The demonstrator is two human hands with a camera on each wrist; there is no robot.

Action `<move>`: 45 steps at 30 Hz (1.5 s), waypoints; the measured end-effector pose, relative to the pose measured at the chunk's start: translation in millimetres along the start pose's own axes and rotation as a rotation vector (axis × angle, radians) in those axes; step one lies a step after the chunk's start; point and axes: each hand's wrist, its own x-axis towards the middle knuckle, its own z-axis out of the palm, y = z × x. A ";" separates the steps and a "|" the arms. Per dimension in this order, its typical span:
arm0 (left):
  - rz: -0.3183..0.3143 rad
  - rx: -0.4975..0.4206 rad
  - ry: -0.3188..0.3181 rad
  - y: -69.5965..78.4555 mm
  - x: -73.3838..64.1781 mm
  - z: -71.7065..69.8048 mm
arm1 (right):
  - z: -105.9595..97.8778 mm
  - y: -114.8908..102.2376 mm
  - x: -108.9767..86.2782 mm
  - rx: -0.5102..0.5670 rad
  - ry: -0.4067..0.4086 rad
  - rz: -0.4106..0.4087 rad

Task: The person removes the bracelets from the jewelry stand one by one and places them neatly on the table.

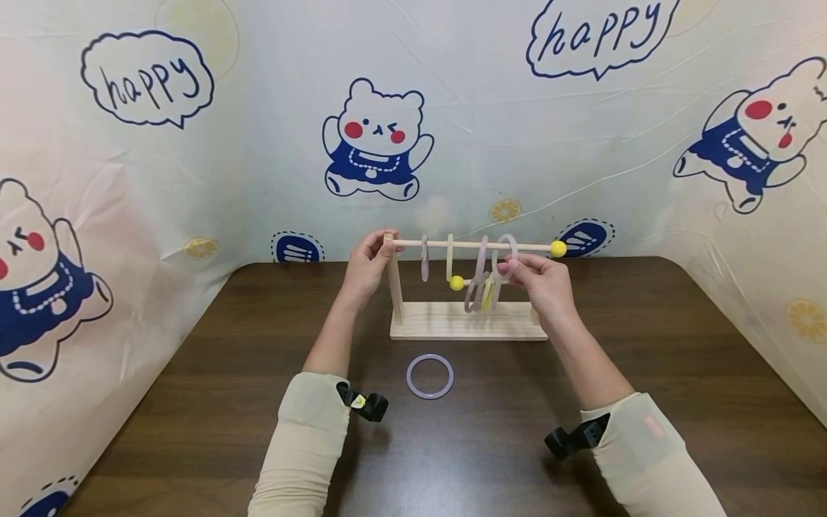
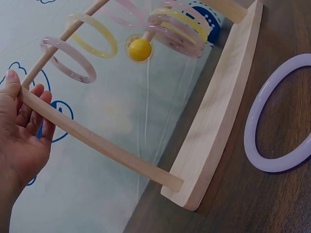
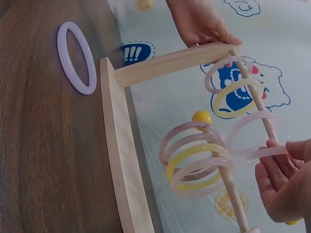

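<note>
Wooden ring stand (image 1: 413,328), one, set near the desk's (image 1: 245,402) far edge. Left post (image 1: 395,291), top clasped between thumb and fingers of the left hand (image 1: 367,267). Upper rod (image 1: 436,244), ending in a yellow ball (image 1: 558,249); threaded from the left: marbled lilac ring (image 1: 424,262), pale yellow ring (image 1: 449,260), pink ring (image 1: 482,253). Translucent pink ring (image 1: 507,236), next toward the ball, apparently also round the rod; clamped between thumb and fingers of the right hand (image 1: 549,287). Lower rod (image 3: 235,196), shorter, its mauve, yellow and pink rings (image 3: 197,149) bunched together. Purple ring (image 1: 409,376), one, flat on the desk before the stand's front edge, toward its left corner, touched by neither hand. Handling notes: the left grip should steady the post against tipping; the pinch is best kept light, the ring square to the rod and clear of the bunch below; the ball calls for centring the ring.
</note>
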 end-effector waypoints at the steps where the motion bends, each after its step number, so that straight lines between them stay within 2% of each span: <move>1: -0.005 -0.002 -0.001 0.2 -0.1 0.0 | 0.1 -0.1 -0.1 0.003 0.003 -0.006; 11: -0.032 -0.020 -0.002 0.8 0.4 -0.2 | -0.5 -0.3 -3.2 0.005 0.065 -0.062; 18: -0.012 -0.020 -0.001 -0.2 1.0 -0.2 | -3.5 -1.4 -5.1 0.012 0.108 -0.080; 25: -0.024 -0.034 -0.010 5.5 -1.7 -0.3 | -5.4 -0.8 -7.1 0.019 0.168 -0.100; 32: -0.018 -0.012 -0.008 0.9 0.6 -0.8 | -7.3 0.7 -7.5 0.043 0.242 -0.134; 35: -0.033 -0.024 -0.016 5.0 -0.6 -0.8 | -8.6 2.3 -6.9 0.064 0.268 -0.150; 42: -0.032 0.008 -0.020 27.5 -11.6 3.0 | -10.7 5.6 -6.8 0.127 0.340 -0.200; 45: -0.034 0.003 -0.022 28.8 -11.8 3.7 | -12.7 5.9 -7.0 0.150 0.361 -0.220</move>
